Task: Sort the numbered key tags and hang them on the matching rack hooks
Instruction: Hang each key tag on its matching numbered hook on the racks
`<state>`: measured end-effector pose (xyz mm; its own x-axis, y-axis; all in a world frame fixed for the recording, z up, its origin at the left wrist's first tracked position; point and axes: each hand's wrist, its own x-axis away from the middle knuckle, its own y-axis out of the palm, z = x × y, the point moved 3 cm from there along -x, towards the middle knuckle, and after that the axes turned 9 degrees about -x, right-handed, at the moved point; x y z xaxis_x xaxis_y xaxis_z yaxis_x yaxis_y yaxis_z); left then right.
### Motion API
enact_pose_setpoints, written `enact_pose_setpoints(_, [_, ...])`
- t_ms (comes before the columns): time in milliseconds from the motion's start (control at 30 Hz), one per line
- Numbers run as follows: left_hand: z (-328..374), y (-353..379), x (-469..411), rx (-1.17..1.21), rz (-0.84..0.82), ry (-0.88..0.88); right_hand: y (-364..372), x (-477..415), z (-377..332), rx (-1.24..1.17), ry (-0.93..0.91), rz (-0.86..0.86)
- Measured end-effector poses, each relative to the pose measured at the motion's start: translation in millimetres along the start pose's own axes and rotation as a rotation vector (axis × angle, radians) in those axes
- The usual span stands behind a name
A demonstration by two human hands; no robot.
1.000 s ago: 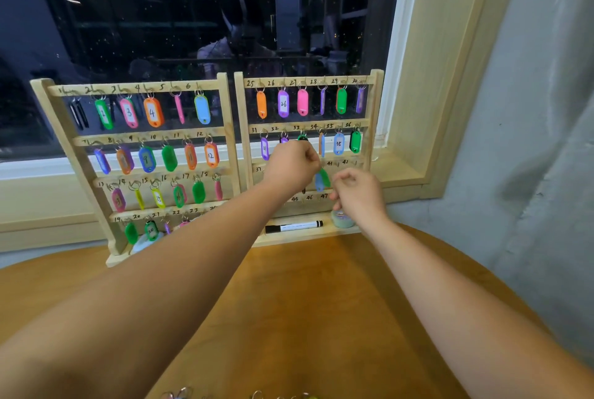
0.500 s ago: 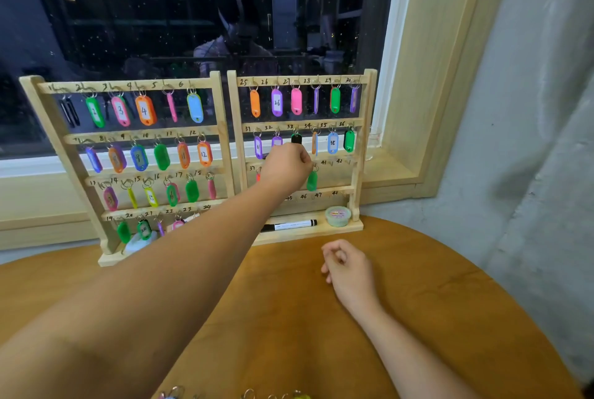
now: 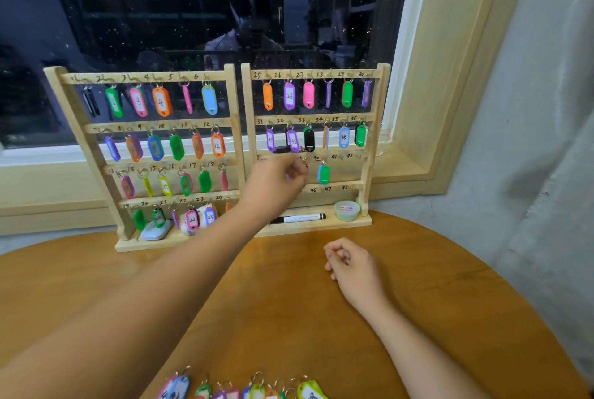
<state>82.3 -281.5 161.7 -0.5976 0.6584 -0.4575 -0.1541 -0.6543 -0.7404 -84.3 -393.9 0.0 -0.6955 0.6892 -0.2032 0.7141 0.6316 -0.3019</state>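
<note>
Left hand (image 3: 276, 183) at right rack (image 3: 374, 128), third row, fingers pinched on a purple tag (image 3: 287, 177), mostly hidden. Right hand (image 3: 352, 265) loosely curled, empty, resting on tabletop (image 3: 289, 302). Risk: knuckles block the view, the ring misses the hook and the tag drops.

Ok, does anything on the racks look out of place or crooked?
Yes. In the second row of the right rack, a black tag lies sideways behind the purple tag marked 32, instead of hanging straight down like its neighbours. Whether it is hooked is unclear.
</note>
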Motion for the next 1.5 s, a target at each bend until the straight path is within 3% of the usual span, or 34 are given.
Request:
enact_pose_setpoints(433, [-127.7, -83.8, 214.6, -0.105, -0.187, -0.268, 74.2, 63.0, -80.4, 0.166, -0.182, -0.417])
enact_pose_setpoints(867, [-184.8, -134.5, 348.1, -0.146, -0.193, -0.474, 193.7, 134.5, -128.4, 0.295, -0.398, -0.875])
enact_pose_setpoints(1167, [-171.8, -134.6, 372.4, -0.033, -0.165, -0.485, 235.5, 147.7, -137.1, 0.454, -0.460, -0.982])
enact_pose_setpoints(1500, [-158.0, -121.5, 360.7, -0.066, -0.139, -0.413, 235.3, 147.6, -134.0, 0.443, -0.483, -0.941])
